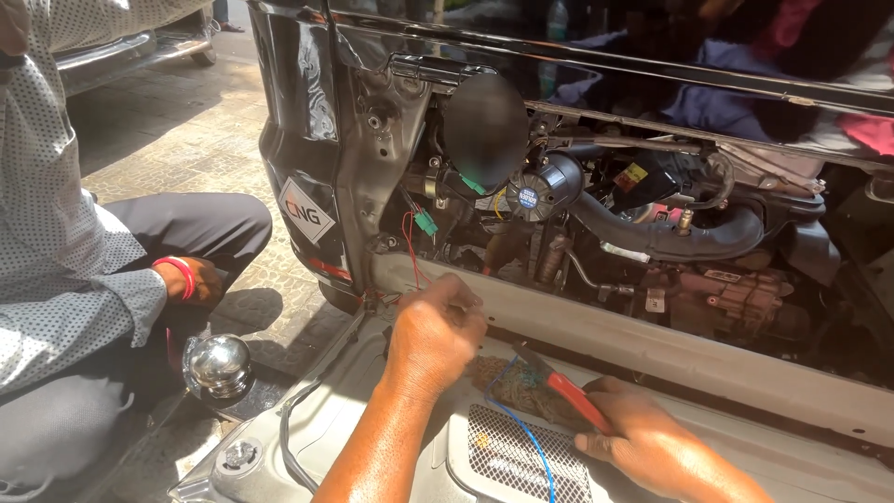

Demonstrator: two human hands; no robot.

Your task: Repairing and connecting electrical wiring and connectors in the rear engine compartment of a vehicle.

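Outdoors – paved ground (186, 130), grey bumper panel (708, 359) under open veh. engine bay (652, 224).

The left hand (433, 331) is seen from the back, so its fingers curl out of sight and what they pinch cannot be told. Just right of it, the red-handled tool (573, 396) has its handle end buried under the right hand (652, 447), and that arm is cut off by the bottom edge. The blue wire (526, 438) also runs off the bottom edge. Above the left hand, a dark round blurred patch (484, 126) covers part of the engine bay. Far left of it, a crouching person (65, 261) is cropped by the left and top edges.
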